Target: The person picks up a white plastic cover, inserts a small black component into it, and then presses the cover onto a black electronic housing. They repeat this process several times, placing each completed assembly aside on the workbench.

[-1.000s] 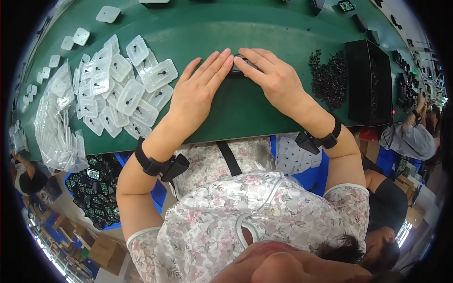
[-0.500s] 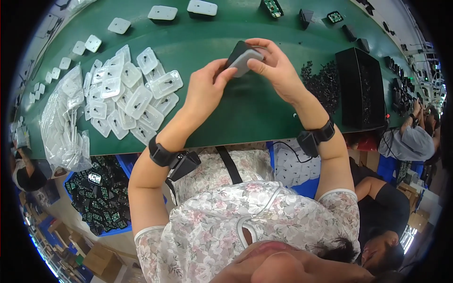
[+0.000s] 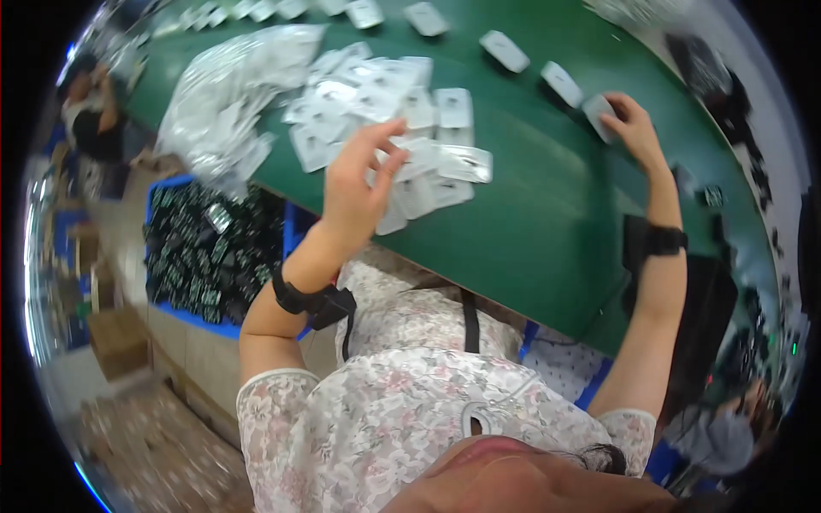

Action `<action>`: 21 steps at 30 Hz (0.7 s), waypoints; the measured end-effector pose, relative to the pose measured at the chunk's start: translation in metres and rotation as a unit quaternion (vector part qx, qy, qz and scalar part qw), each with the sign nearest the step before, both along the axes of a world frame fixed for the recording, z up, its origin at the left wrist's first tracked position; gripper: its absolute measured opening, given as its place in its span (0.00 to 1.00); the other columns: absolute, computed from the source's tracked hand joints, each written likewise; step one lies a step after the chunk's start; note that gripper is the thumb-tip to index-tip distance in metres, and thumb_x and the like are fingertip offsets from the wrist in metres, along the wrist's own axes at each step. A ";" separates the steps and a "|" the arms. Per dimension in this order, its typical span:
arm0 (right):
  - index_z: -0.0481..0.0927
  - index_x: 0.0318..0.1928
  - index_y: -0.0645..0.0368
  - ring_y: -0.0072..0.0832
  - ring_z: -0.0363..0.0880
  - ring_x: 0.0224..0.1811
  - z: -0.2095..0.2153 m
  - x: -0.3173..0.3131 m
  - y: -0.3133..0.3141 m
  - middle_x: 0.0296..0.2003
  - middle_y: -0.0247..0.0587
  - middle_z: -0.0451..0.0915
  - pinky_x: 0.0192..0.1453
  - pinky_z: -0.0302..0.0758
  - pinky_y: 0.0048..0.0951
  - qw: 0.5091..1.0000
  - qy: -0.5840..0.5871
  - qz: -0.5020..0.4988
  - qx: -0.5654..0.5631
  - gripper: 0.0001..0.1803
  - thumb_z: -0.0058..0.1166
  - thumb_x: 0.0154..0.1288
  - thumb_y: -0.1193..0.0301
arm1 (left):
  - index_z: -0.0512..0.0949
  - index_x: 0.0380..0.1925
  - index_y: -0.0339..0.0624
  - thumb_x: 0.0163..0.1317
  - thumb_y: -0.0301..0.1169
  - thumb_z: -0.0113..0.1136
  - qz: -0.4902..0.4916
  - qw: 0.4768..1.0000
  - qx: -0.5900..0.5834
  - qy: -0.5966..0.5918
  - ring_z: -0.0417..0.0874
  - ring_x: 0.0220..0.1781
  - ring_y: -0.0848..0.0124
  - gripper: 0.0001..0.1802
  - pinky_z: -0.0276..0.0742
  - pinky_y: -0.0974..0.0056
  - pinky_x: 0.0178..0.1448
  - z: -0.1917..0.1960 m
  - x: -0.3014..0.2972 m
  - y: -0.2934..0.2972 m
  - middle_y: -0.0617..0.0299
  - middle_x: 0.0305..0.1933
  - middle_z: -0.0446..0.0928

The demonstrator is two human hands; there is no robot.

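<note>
While the right grip [image 3: 631, 128] holds a pale case [image 3: 597, 118] at the right end of a row of white cases [image 3: 562, 84] on the green counter [image 3: 539, 227], the left grip [image 3: 356, 186] is loosely parted over a pile of whitish pieces [image 3: 419, 109]; whether it touches them I cannot tell; a clear plastic bag [image 3: 224, 94] lies left of the pile.

Left hand [image 3: 354, 181] half-open, fingers [image 3: 379, 134] bent, right arm [image 3: 660, 286] outstretched, right hand [image 3: 636, 134] curled

This is looking like an assembly workshop: white cases [image 3: 505, 51] are lining a long green desk [image 3: 530, 231], circuit-board parts [image 3: 209, 265] are filling a blue crate [image 3: 295, 231], and other people [image 3: 98, 124] are appearing nearby.
</note>
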State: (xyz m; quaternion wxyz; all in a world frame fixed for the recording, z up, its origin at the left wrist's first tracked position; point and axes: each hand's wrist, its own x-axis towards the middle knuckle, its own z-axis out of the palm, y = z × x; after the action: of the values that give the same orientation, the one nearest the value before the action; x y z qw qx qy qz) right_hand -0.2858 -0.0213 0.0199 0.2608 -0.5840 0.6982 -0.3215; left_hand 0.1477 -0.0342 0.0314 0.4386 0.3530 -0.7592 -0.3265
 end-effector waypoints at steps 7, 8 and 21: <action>0.73 0.54 0.62 0.25 0.74 0.50 0.001 -0.010 -0.006 0.46 0.38 0.77 0.54 0.70 0.25 0.998 -0.013 0.001 0.063 0.19 0.54 0.61 0.76 | 0.78 0.41 0.38 0.62 0.28 0.55 0.303 0.933 -0.117 -0.156 0.80 0.37 0.65 0.09 0.74 0.65 0.39 -0.013 0.156 -0.082 0.54 0.39 0.79; 0.72 0.55 0.62 0.25 0.74 0.51 0.001 -0.009 -0.007 0.47 0.39 0.77 0.55 0.69 0.25 0.998 0.002 -0.003 0.066 0.20 0.54 0.62 0.75 | 0.79 0.41 0.38 0.62 0.30 0.56 0.324 0.921 -0.107 -0.187 0.80 0.38 0.66 0.11 0.74 0.66 0.42 -0.014 0.174 -0.097 0.54 0.40 0.79; 0.75 0.53 0.58 0.21 0.76 0.46 0.038 0.026 0.057 0.45 0.35 0.80 0.53 0.71 0.22 0.973 0.039 -0.086 -0.212 0.15 0.51 0.66 0.71 | 0.70 0.57 0.41 0.56 0.33 0.55 0.275 0.809 -0.150 -0.497 0.79 0.46 0.47 0.26 0.74 0.51 0.49 -0.083 0.350 -0.208 0.41 0.44 0.78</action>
State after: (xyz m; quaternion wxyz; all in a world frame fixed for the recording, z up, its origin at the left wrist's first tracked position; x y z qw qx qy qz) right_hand -0.2600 0.0358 0.0580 0.0751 -0.5760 0.6710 -0.4608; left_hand 0.4976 -0.2420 -0.0517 0.1203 0.5910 -0.7842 0.1459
